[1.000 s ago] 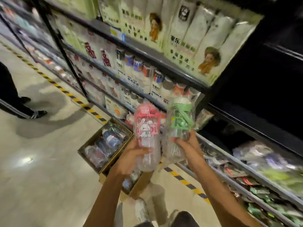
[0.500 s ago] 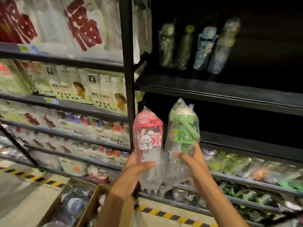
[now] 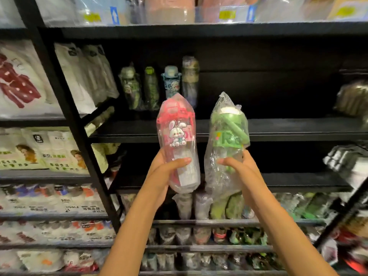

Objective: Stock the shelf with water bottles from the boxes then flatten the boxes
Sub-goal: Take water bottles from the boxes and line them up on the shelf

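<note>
My left hand (image 3: 163,176) grips the lower half of a pink water bottle (image 3: 177,136) with a rabbit sticker, wrapped in clear plastic. My right hand (image 3: 239,166) grips a green water bottle (image 3: 227,136), also in a loose plastic bag. Both bottles are upright, side by side, raised in front of the edge of a black shelf (image 3: 298,129). Several wrapped bottles (image 3: 159,86) stand at the back left of that shelf. The boxes are out of view.
A black upright post (image 3: 65,108) splits this bay from the left bay of white packaged goods (image 3: 20,80). More wrapped bottles (image 3: 199,206) fill the lower shelves. Blurred items (image 3: 352,96) sit at the right end of the shelf. Packs lie on the top shelf (image 3: 199,29).
My view has swung up from the floor and the boxes to the shelves. Both hands have lifted the two bottles up to the level of the black shelf.
</note>
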The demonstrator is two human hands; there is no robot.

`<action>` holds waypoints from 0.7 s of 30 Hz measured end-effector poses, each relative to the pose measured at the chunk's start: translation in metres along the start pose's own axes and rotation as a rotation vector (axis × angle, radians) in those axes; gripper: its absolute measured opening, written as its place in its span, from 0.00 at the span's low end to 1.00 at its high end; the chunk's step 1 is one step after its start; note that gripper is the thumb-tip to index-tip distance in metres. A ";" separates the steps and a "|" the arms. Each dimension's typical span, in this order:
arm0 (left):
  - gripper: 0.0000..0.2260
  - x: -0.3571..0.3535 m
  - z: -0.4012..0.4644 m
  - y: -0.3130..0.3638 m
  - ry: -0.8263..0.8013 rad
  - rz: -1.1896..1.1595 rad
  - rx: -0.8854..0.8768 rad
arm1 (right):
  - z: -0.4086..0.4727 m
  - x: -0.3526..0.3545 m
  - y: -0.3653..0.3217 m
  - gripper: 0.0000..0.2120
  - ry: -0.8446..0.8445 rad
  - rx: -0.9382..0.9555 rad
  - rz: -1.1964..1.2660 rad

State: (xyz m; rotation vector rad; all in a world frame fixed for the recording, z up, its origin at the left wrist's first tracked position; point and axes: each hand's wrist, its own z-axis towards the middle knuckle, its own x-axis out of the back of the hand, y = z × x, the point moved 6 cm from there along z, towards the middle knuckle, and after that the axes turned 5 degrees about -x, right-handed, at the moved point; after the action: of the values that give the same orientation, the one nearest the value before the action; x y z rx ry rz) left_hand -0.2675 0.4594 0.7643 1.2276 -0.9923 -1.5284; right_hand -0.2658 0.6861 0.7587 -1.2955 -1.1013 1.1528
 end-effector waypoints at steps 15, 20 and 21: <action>0.31 -0.103 0.214 0.018 -0.091 0.148 -0.103 | 0.184 0.094 -0.091 0.40 0.167 0.140 -0.041; 0.39 -0.104 0.285 -0.014 -0.055 0.245 -0.035 | 0.242 0.102 -0.083 0.42 0.177 0.135 -0.091; 0.39 -0.104 0.297 -0.020 -0.041 0.278 -0.026 | 0.250 0.101 -0.082 0.43 0.175 0.135 -0.101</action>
State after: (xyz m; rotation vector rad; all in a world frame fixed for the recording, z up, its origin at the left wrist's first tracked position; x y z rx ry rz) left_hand -0.5533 0.5781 0.8249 0.9964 -1.1158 -1.3479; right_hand -0.5019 0.8196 0.8356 -1.1973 -0.9343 1.0015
